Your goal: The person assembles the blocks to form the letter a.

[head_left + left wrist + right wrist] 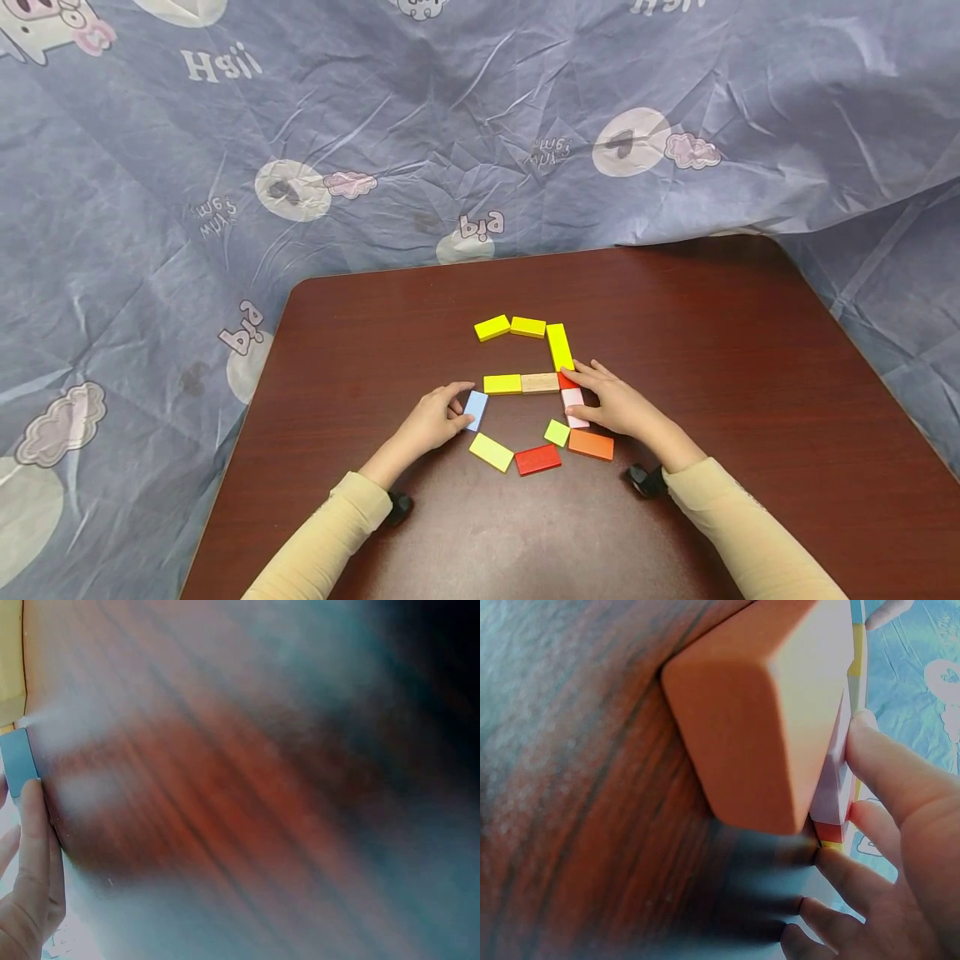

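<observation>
The left hand (432,419) holds a light blue block (476,411) between thumb and forefinger; in the left wrist view the block (19,761) shows at the left edge with a finger against it. On the other side, the right hand (618,404) rests with thumb on a pink block (574,406) and forefinger at a red block (567,380), which it partly covers. Its fingers (855,877) look fairly straight in the right wrist view. Beside that hand lies an orange block (591,444), large in the right wrist view.
Yellow blocks (528,327) curve along the top, with an upright-running yellow block (559,347) at right. A yellow block (502,384) and a wooden block (540,383) form a middle row. Below lie a pale yellow block (491,452), a red block (537,459) and a green square block (557,432).
</observation>
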